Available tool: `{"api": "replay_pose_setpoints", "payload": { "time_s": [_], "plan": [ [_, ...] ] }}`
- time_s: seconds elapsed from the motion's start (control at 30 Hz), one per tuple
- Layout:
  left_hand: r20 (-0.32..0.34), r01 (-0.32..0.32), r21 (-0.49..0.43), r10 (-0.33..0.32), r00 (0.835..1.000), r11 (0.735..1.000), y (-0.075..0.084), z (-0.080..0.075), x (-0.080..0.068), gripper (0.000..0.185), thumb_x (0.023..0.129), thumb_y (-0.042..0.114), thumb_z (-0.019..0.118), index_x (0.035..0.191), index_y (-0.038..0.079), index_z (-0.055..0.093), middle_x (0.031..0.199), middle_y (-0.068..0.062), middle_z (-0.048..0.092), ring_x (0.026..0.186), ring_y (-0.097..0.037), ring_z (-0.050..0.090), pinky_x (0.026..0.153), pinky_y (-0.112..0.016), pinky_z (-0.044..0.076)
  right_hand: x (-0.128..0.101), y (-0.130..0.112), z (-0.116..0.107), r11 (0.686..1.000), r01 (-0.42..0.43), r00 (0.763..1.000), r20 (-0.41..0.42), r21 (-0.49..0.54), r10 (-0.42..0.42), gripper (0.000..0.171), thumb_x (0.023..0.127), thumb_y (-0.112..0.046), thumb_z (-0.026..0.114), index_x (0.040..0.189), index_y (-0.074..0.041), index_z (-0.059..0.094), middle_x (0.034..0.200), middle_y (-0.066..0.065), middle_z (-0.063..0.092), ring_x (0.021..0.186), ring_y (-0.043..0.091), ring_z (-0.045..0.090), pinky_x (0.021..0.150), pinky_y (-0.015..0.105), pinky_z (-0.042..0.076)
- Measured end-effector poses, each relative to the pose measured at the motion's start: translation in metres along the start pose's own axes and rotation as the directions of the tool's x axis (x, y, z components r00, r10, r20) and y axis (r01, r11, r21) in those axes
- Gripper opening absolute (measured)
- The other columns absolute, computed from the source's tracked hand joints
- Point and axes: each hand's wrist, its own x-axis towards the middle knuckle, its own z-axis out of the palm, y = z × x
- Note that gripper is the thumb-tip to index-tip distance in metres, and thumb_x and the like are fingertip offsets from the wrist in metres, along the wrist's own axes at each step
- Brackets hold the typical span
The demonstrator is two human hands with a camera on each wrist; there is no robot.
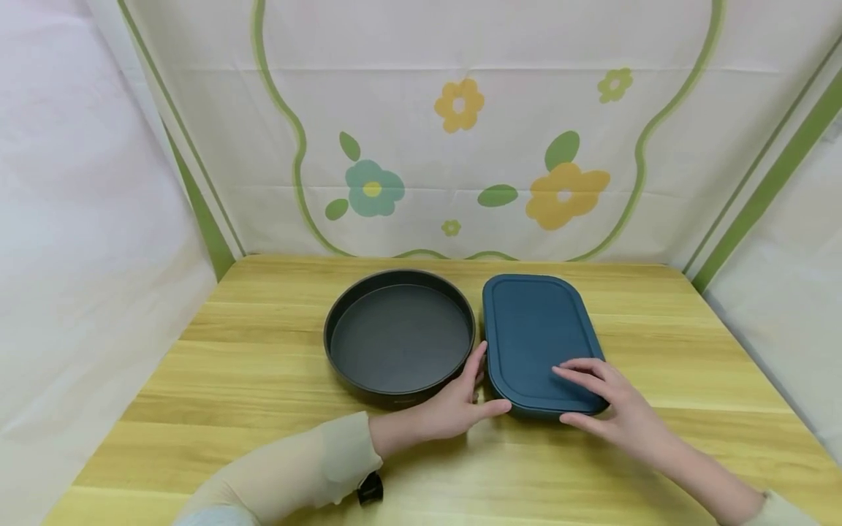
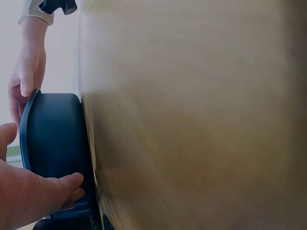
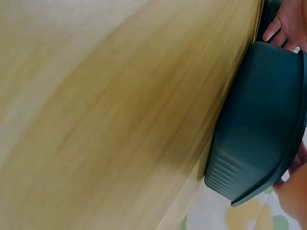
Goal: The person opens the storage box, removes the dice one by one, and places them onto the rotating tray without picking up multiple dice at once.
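1. The dark teal rectangular container (image 1: 536, 340), lid on, sat right of centre on the wooden surface (image 1: 263, 380).
2. The right hand (image 1: 608, 402) lay on its near right corner, fingers (image 1: 579, 372) straight on the lid, thumb at the edge.
3. The left hand (image 1: 457, 402) touched its near left corner, fingers relaxed.
4. The round dark baking pan (image 1: 399, 336) stood just beside it, to the left.

no readable text, labels or signs
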Motion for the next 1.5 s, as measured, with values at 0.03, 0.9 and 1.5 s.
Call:
{"api": "replay_pose_setpoints", "payload": {
  "time_s": [0.03,0.9,1.5],
  "plan": [
    [0.003,0.000,-0.004,0.000,1.000,1.000,-0.001,0.000,0.001,0.094,0.096,0.031,0.064,0.156,0.016,-0.006,0.160,-0.011,0.009,0.143,-0.029,0.023,0.107,-0.043,0.034,-0.001,0.001,0.000,1.000,0.008,1.000,-0.013,0.009,-0.008,0.070,0.062,-0.007,0.090,0.127,-0.012,0.065,0.120,0.000,0.055,0.111,0.008,0.047,0.093,0.010,0.032],
    [-0.014,0.001,-0.014,-0.001,1.000,1.000,0.002,0.000,0.005,0.090,0.096,0.020,0.065,0.156,0.012,-0.002,0.156,-0.017,0.022,0.131,-0.031,0.045,0.100,-0.041,0.042,-0.005,0.005,0.011,0.988,0.125,0.989,-0.097,0.095,-0.116,0.031,0.073,-0.022,0.085,0.102,-0.015,0.077,0.094,-0.006,0.057,0.086,0.007,0.048,0.074,0.016,0.038],
    [0.000,0.000,0.006,0.000,1.000,1.000,0.000,-0.003,0.006,0.090,0.097,0.024,0.063,0.156,0.012,-0.004,0.156,-0.018,0.020,0.132,-0.030,0.044,0.098,-0.041,0.044,0.003,0.003,0.008,0.987,0.124,0.991,-0.065,0.098,-0.118,0.027,0.087,-0.041,0.070,0.098,-0.018,0.077,0.095,-0.012,0.060,0.087,0.005,0.053,0.075,0.015,0.043]
  ]
}}
